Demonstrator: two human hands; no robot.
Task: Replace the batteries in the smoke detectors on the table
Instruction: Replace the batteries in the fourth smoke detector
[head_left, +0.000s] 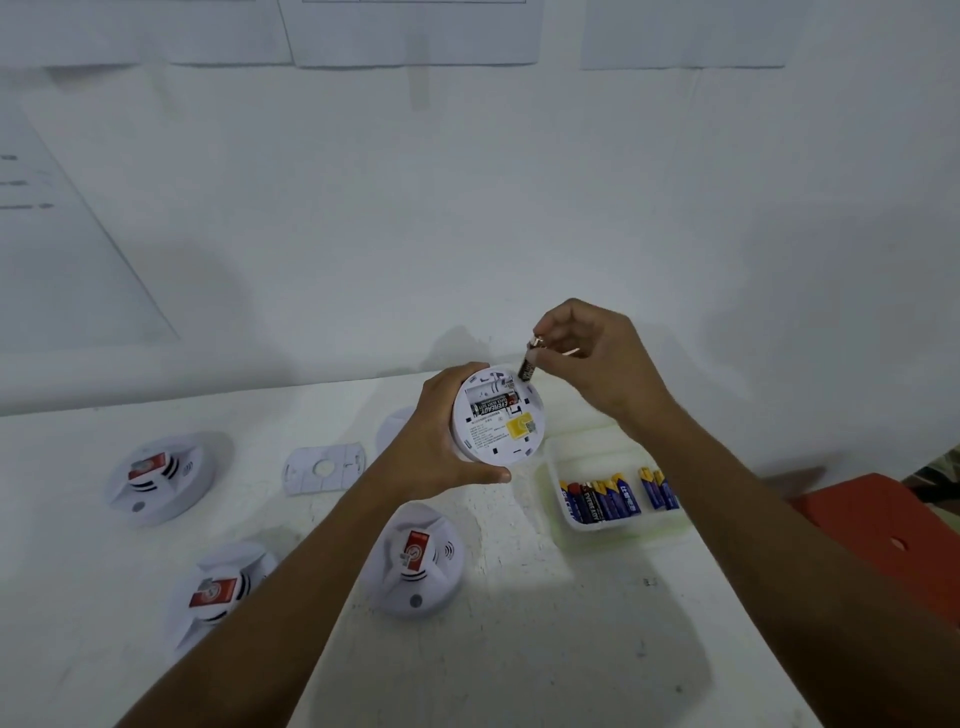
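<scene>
My left hand (441, 441) grips a white round smoke detector (511, 439) above the table, its back side turned to me. One black battery (493, 404) lies in its open compartment. My right hand (592, 364) pinches a second black battery (529, 366) by its top end, held nearly upright at the detector's upper right edge. A white tray (558, 519) to the right holds several blue and black batteries (602, 501).
Three other smoke detectors lie face up on the white table: far left (161, 478), near left (218, 592) and centre (418, 561). A white mounting plate (322, 467) lies behind them. An orange stool (893, 535) stands at the right. A white wall rises behind the table.
</scene>
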